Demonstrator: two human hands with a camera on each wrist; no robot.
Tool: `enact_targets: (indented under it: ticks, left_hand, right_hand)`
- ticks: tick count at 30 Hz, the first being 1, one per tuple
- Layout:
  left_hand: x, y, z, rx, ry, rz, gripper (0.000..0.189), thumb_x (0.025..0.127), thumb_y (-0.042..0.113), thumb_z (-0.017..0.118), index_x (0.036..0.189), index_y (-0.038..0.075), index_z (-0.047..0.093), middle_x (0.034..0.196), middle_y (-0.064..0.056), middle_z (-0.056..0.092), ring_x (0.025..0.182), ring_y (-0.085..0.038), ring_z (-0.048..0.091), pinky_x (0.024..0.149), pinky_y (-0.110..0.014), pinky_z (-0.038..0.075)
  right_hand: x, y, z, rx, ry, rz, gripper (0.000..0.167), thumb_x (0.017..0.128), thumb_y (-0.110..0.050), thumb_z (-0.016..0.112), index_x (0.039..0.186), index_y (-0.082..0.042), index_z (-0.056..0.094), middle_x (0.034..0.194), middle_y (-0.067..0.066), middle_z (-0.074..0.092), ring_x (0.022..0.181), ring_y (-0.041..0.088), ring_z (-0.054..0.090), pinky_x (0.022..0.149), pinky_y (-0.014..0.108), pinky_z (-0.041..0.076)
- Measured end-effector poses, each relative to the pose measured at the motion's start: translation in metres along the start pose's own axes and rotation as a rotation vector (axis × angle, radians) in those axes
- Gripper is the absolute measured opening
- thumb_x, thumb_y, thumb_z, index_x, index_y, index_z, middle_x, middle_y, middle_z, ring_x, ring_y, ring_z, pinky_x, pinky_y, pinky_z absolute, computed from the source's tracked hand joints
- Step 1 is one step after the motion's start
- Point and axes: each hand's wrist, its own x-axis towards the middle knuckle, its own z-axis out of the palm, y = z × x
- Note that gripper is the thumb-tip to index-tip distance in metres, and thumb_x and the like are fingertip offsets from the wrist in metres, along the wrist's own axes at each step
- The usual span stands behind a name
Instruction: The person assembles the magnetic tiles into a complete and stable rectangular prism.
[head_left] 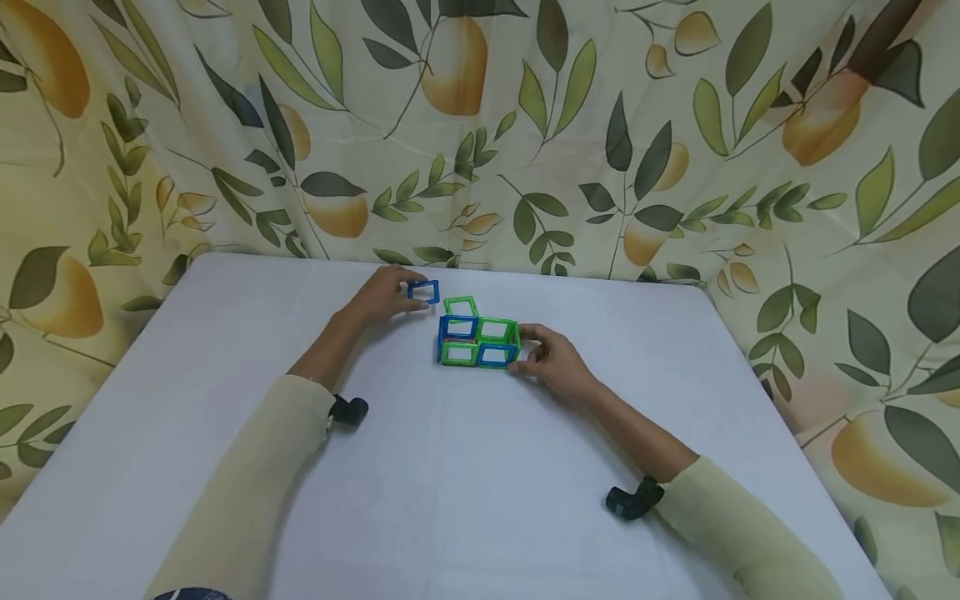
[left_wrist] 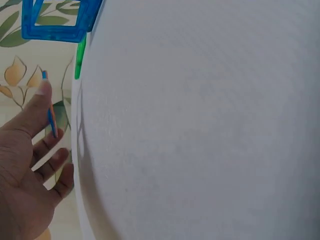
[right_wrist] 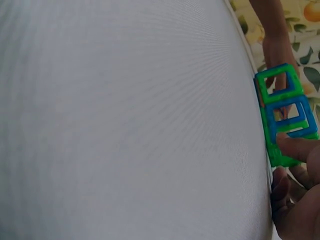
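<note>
My left hand pinches a blue square magnetic tile above the back of the table. In the left wrist view, that tile shows edge-on between thumb and fingers. To its right stands a low box of blue and green magnetic tiles, with one green tile rising tilted at its back left. My right hand grips the box's right end, thumb at the front and fingers toward the back. The right wrist view shows the thumb against a blue tile of the box.
A white cloth covers the table, whose far edge lies close behind the tiles. Behind it hangs a curtain printed with fruit and leaves. Dark wrist cameras sit at the sleeve cuffs.
</note>
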Motion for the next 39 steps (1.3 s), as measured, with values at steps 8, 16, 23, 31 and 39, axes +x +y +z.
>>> enact_targets:
  ticks: [8, 16, 23, 31, 39]
  left_hand:
    - [-0.008, 0.004, -0.002, -0.028, 0.046, 0.017, 0.060, 0.091, 0.033, 0.085, 0.142, 0.010, 0.066, 0.141, -0.018, 0.058, 0.119, -0.036, 0.055, 0.097, -0.050, 0.048]
    - [-0.013, 0.014, -0.002, -0.059, 0.052, 0.057, 0.060, 0.089, 0.034, 0.087, 0.141, 0.010, 0.068, 0.137, -0.015, 0.061, 0.116, -0.033, 0.054, 0.092, -0.046, 0.048]
    - [-0.014, 0.019, 0.000, -0.080, 0.042, 0.075, 0.059, 0.090, 0.037, 0.085, 0.141, 0.012, 0.068, 0.136, -0.012, 0.061, 0.116, -0.030, 0.053, 0.090, -0.045, 0.048]
    - [-0.020, 0.027, -0.001, -0.092, 0.051, 0.097, 0.058, 0.090, 0.037, 0.086, 0.140, 0.012, 0.069, 0.130, -0.010, 0.063, 0.116, -0.029, 0.053, 0.092, -0.045, 0.048]
    - [-0.027, 0.032, 0.004, -0.126, 0.047, 0.177, 0.055, 0.088, 0.033, 0.088, 0.135, 0.009, 0.072, 0.122, -0.011, 0.065, 0.113, -0.030, 0.055, 0.091, -0.047, 0.048]
  right_hand:
    - [-0.002, 0.001, 0.001, 0.006, 0.010, 0.002, 0.068, 0.090, -0.007, 0.084, 0.150, -0.002, 0.053, 0.143, 0.017, 0.058, 0.086, 0.024, 0.054, 0.066, 0.025, 0.043]
    - [-0.002, 0.001, 0.000, 0.013, 0.011, -0.009, 0.067, 0.090, -0.006, 0.083, 0.149, -0.002, 0.054, 0.142, 0.019, 0.059, 0.083, 0.023, 0.056, 0.063, 0.024, 0.044]
    - [-0.003, 0.003, -0.002, 0.013, 0.012, -0.009, 0.067, 0.090, -0.005, 0.083, 0.150, -0.001, 0.053, 0.143, 0.020, 0.058, 0.083, 0.023, 0.055, 0.063, 0.024, 0.044]
    - [-0.001, 0.000, 0.001, 0.035, 0.015, -0.003, 0.068, 0.090, -0.007, 0.084, 0.151, -0.001, 0.053, 0.143, 0.019, 0.058, 0.085, 0.025, 0.055, 0.064, 0.024, 0.043]
    - [-0.001, 0.002, 0.001, 0.016, 0.012, 0.001, 0.067, 0.089, -0.008, 0.084, 0.149, -0.004, 0.054, 0.142, 0.017, 0.059, 0.082, 0.022, 0.055, 0.063, 0.025, 0.043]
